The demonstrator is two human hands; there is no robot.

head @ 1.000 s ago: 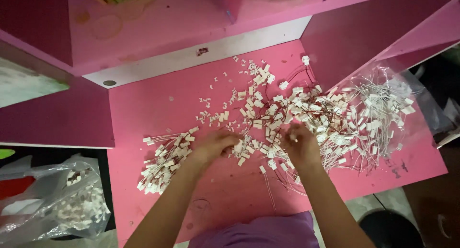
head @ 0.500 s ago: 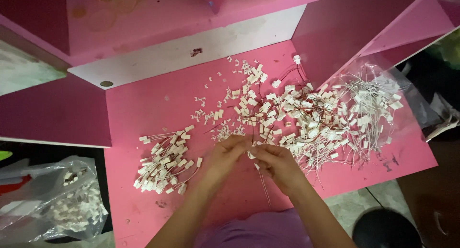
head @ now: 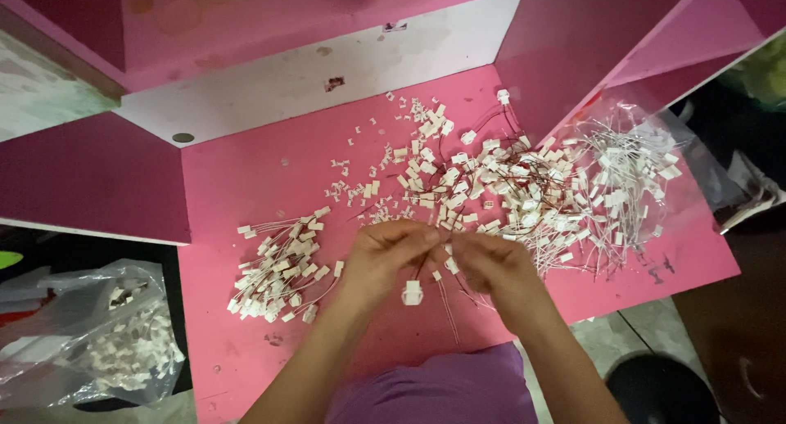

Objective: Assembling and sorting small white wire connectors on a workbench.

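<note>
Both hands together mid-desk, left hand (head: 385, 256) & right hand (head: 491, 264) pinched on thin wire lead (head: 446, 305) w/ white connector (head: 412, 292) dangling below; prob. featherlight, floppy, best gripped at plug body.

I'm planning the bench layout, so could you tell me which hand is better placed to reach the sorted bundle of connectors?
Probably the left hand: the bundle lies just beside it, on its side.

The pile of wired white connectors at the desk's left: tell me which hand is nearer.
Left. The left hand sits just right of that pile; the right hand lies farther right, beyond the left.
</note>
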